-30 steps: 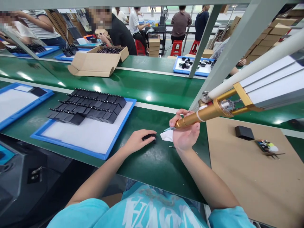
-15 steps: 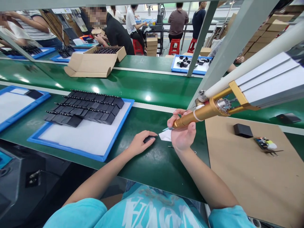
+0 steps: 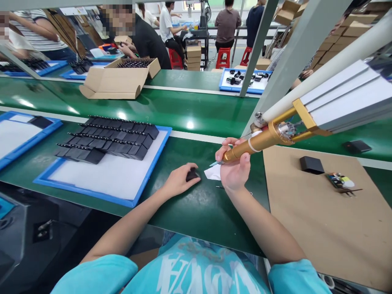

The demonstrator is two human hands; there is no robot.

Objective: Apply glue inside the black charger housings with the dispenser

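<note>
My left hand [image 3: 179,180] rests on the green bench and is closed around a small black part [image 3: 192,174], which it tips up on edge. My right hand [image 3: 234,165] grips the gold barrel of a hanging dispensing tool [image 3: 257,143], whose thin tip points left toward the black part. A small white scrap [image 3: 213,173] lies on the bench between my two hands, partly hidden behind my right hand.
A blue tray [image 3: 101,194] with rows of black parts sits at my left. A brown board [image 3: 321,220] at my right holds a black box [image 3: 311,165] and a small wired piece [image 3: 339,181]. Across the green belt [image 3: 183,110] are a cardboard box [image 3: 118,81] and seated people.
My left hand has lifted the black part from flat to tilted on edge. My right hand with the tool has shifted slightly up and left. The view has drifted.
</note>
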